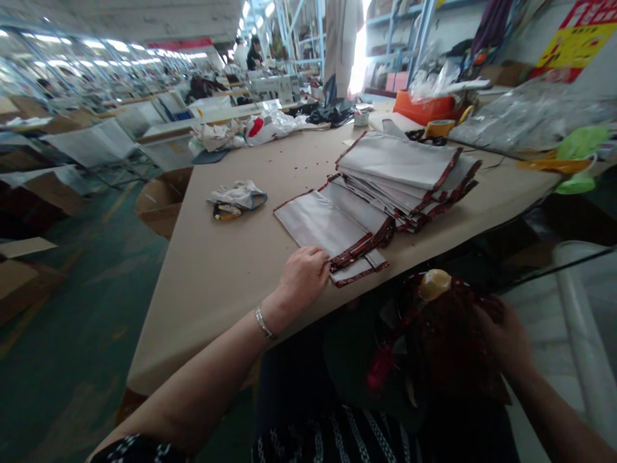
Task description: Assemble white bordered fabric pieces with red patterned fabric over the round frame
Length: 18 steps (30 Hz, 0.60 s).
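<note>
Several red-trimmed silver panels point(321, 222) lie near us on the table point(226, 276), left of a taller stack point(398, 157). Our left hand point(304, 273) pinches their near edge; our right hand point(504, 331) is at dark red cloth point(450, 341) below, its grip too dim to tell. A hard tug could drag loose panels off the table.

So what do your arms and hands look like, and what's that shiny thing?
Both hands are gloveless. Near the left hand, a silvery band circles the wrist. The left sleeve is black with pale patterning. The right hand is dim, with no band visible.
</note>
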Motion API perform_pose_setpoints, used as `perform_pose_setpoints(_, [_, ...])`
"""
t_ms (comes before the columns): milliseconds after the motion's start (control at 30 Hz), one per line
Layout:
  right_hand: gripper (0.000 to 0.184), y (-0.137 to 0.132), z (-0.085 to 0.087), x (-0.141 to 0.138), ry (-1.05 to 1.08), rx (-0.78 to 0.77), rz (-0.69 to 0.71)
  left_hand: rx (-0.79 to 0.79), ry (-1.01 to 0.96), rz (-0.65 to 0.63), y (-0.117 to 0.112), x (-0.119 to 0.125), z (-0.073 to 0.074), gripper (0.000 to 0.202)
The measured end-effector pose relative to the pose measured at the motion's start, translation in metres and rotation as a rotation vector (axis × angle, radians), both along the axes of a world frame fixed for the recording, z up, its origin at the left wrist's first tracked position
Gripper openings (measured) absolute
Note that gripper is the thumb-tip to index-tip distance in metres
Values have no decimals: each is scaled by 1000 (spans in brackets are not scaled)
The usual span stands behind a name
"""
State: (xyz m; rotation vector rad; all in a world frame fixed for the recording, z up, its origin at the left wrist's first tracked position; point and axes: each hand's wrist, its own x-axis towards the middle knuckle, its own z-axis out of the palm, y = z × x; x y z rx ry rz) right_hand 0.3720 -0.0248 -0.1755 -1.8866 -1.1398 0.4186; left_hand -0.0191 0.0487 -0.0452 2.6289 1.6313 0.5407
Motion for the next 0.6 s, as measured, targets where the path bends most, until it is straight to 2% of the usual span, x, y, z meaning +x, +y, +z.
perform_pose_setpoints(67, [51, -2, 33, -21, -6, 94, 6, 20, 72, 0, 1, 1, 2, 19])
perform_pose_setpoints(133, [39, -9, 72, -48, -25, 272, 66, 47, 137, -21, 0, 3, 4, 18])
perform_pose_setpoints(200, [30, -18, 105, -78, -78, 431, 230, 64, 195, -33, 0, 5, 6, 18])
perform_pose_setpoints(267, [27, -24, 125, -103, -111, 522, 451, 55, 246, -33, 2, 6, 8, 20])
perform_pose_setpoints(367, [25, -20, 132, -131, -139, 538, 723, 1, 288, -10, 7, 5, 10, 23])
perform_pose_setpoints(433, [21, -9, 130, -145, -152, 508, 833, -38, 285, 9, 10, 2, 11, 25])
perform_pose_setpoints(600, [15, 31, 132, -178, -194, 485, 914, -82, 180, -21, 5, -12, 17, 28])
